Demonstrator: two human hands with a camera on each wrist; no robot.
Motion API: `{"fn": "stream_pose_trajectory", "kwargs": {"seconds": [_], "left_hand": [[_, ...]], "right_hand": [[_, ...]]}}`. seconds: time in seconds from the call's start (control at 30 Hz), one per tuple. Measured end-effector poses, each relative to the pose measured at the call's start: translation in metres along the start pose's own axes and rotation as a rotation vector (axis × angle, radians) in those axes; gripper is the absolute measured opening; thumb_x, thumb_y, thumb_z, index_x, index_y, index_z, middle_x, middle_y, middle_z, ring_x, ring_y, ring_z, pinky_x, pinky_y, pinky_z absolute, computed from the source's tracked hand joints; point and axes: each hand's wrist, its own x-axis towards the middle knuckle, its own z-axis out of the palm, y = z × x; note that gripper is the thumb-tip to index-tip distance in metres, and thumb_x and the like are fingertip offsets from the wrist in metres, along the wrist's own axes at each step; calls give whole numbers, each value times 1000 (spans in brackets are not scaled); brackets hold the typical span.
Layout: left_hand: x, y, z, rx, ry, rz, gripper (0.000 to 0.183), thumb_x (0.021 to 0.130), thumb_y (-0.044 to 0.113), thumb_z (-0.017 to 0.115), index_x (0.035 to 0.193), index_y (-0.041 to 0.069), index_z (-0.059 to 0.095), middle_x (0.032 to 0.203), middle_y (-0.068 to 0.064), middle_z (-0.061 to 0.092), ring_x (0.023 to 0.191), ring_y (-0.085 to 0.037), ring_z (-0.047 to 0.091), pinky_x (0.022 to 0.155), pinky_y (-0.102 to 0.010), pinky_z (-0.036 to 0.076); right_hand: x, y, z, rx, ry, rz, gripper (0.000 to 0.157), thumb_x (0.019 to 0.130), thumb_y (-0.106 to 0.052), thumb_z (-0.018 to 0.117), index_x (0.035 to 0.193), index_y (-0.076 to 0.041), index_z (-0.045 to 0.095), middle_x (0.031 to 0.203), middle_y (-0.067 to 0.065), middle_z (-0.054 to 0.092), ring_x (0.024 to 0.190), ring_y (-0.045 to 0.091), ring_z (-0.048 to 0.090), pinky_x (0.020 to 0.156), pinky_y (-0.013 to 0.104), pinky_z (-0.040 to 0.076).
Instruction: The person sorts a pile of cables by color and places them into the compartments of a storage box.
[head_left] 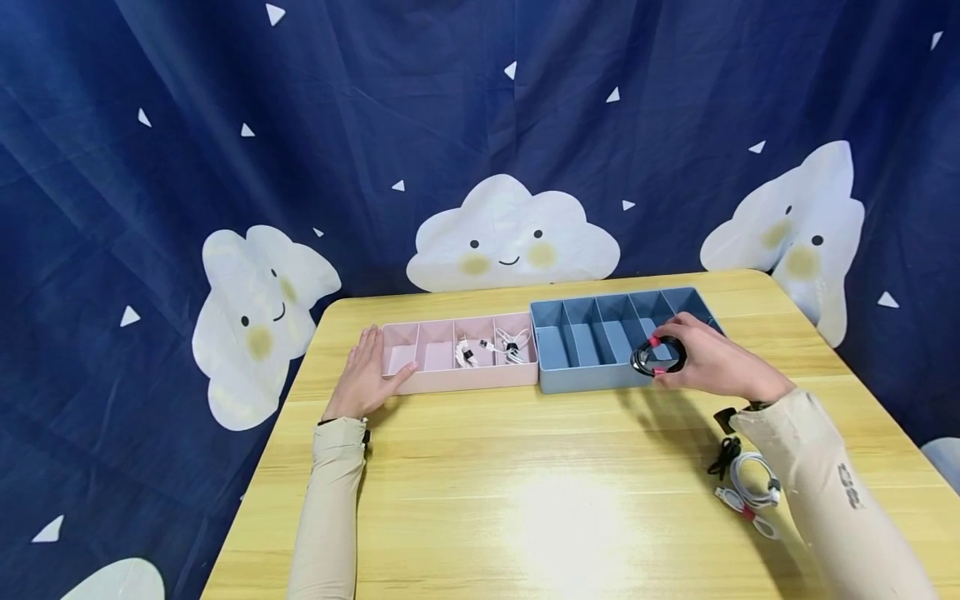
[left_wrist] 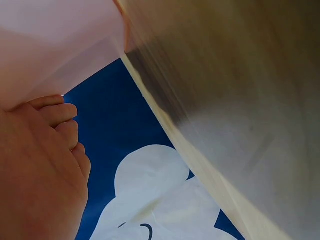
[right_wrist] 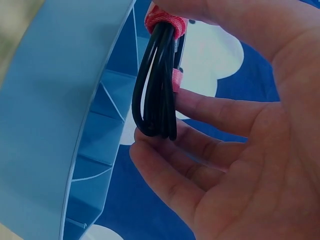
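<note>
My right hand (head_left: 708, 358) pinches a coiled black cable (right_wrist: 162, 85) between thumb and fingers, with two red ties on the coil. The coil is held above the near wall of the blue tray (head_left: 585, 380), toward its right part. My left hand (head_left: 363, 377) is spread, fingers extended, resting against the left end of the pink tray (head_left: 480, 381); it grips nothing. The trays stand side by side on the surface (head_left: 487, 450), blue on the right. White cables with black ties lie in the pink tray's two right compartments. Near my right forearm lie a small black cable (head_left: 726, 457), a coiled white cable (head_left: 736, 477) and a red-tied white cable (head_left: 731, 497).
</note>
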Motion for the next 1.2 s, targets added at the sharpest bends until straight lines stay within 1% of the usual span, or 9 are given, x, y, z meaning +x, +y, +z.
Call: {"fn": "stream_pose_trajectory", "kwargs": {"seconds": [0.23, 0.37, 0.47, 0.7, 0.77, 0.97, 1.2], "left_hand": [[0, -1, 0, 9, 5, 3, 112, 96, 75, 46, 163, -6, 9, 174, -24, 8, 163, -40, 7, 131, -60, 12], [0, -1, 0, 12, 7, 4, 112, 96, 75, 46, 163, -6, 10, 173, -25, 10, 163, -41, 8, 131, -60, 12], [0, -1, -1, 7, 7, 5, 111, 96, 74, 47, 163, -6, 10, 173, -25, 10, 163, -41, 7, 131, -60, 11], [1, -1, -1, 7, 4, 4, 111, 96, 74, 46, 163, -7, 10, 173, -24, 9, 162, -41, 7, 131, -61, 12], [1, -1, -1, 10, 6, 7, 110, 96, 74, 46, 163, -7, 11, 173, -25, 9, 162, -42, 8, 131, -61, 12], [-2, 1, -2, -10, -5, 1, 111, 96, 73, 48, 163, -6, 10, 174, -22, 6, 163, -39, 4, 132, -60, 11], [-2, 1, -2, 3, -6, -1, 111, 96, 74, 46, 163, -6, 9, 174, -23, 6, 163, -39, 4, 131, -60, 13]], "right_hand": [[7, -4, 0, 3, -19, 9, 67, 80, -28, 88, 133, 3, 63, 134, 24, 56, 122, 40, 58, 104, 59, 49], [9, -5, -1, 5, -22, 7, 66, 80, -27, 87, 134, 3, 63, 133, 23, 56, 120, 38, 58, 102, 58, 49], [11, -6, -2, 6, -24, 3, 69, 80, -28, 88, 136, 3, 62, 133, 23, 56, 119, 37, 58, 100, 56, 50], [16, -7, -3, 4, -31, 15, 71, 81, -29, 87, 138, 3, 60, 134, 23, 55, 119, 38, 58, 99, 58, 50], [17, -8, -4, 5, -28, 15, 70, 80, -29, 88, 137, 2, 61, 133, 22, 56, 119, 38, 58, 99, 58, 50], [21, -10, -4, 6, -16, 1, 68, 79, -30, 89, 134, 2, 63, 133, 22, 57, 119, 38, 59, 100, 58, 51], [26, -12, -5, 16, -23, 2, 68, 79, -31, 89, 133, 1, 63, 133, 22, 56, 120, 37, 58, 102, 58, 50]]}}
